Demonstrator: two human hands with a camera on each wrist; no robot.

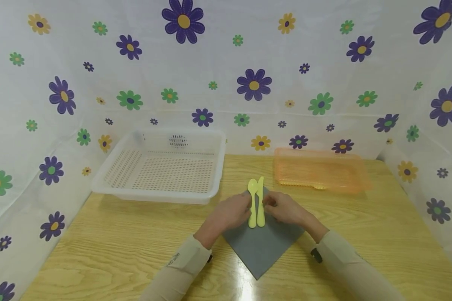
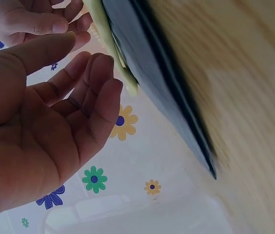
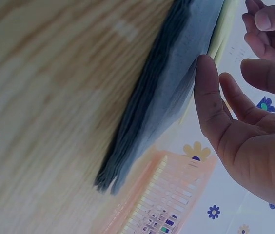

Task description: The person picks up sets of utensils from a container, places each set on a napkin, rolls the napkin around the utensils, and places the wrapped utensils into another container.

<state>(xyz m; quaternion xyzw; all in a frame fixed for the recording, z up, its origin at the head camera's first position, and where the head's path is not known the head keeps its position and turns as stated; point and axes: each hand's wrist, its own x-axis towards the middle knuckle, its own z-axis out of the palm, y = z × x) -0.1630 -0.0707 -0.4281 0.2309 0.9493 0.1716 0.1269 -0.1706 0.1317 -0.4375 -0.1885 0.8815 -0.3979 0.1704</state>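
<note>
A yellow-green spoon (image 1: 252, 205) and a matching knife (image 1: 260, 209) lie side by side on a folded dark grey cloth napkin (image 1: 261, 251), set cornerwise on the table. My left hand (image 1: 234, 212) is beside the spoon, its fingers loosely bent with nothing between them in the left wrist view. Close to the knife's other side is my right hand (image 1: 284, 207), fingers relaxed and holding nothing. In the right wrist view a fingertip of the right hand (image 3: 247, 126) reaches the napkin's surface (image 3: 171, 83), whose edge shows several layers.
At the back left stands a white perforated plastic basket (image 1: 162, 197). An orange shallow basket (image 1: 320, 167) sits at the back right of the wooden table (image 1: 135, 242). A flowered curtain (image 1: 218, 62) hangs behind and along both sides.
</note>
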